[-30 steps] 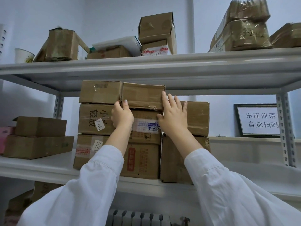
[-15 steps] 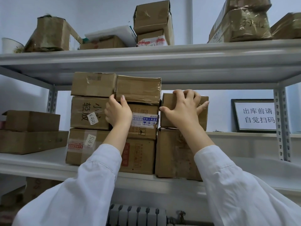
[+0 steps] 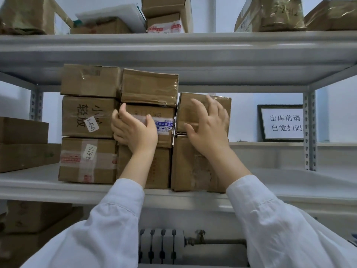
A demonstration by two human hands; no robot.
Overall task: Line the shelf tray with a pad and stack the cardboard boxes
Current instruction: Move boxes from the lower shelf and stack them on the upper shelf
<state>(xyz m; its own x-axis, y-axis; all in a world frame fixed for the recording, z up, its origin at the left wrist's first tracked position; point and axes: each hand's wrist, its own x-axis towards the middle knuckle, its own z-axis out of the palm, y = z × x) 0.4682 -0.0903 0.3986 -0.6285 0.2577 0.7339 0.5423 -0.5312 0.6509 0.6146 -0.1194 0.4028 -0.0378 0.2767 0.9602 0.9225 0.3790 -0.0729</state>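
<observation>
Stock: cardboard boxes (image 3: pixel 88 117), stacked on middle shelf (image 3: pixel 29 182). My left hand (image 3: pixel 135 130): loosely cupped, touching taped box (image 3: pixel 164 126), centre stack. My right hand (image 3: pixel 209 128): fingers spread, flat against small box (image 3: pixel 185 113), right stack.

Boxes (image 3: pixel 88 117) left, bare shelf (image 3: pixel 289 178) right (sign (image 3: pixel 284 123) behind)

Eight stacked boxes (image 3: pixel 148 88), two hands (image 3: pixel 136 132), one sign (image 3: pixel 284 122)

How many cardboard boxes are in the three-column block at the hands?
8. Left-top, left-middle, left-bottom; centre-top, centre-middle, centre-bottom; right-top, right-bottom. More may sit hidden behind.
</observation>
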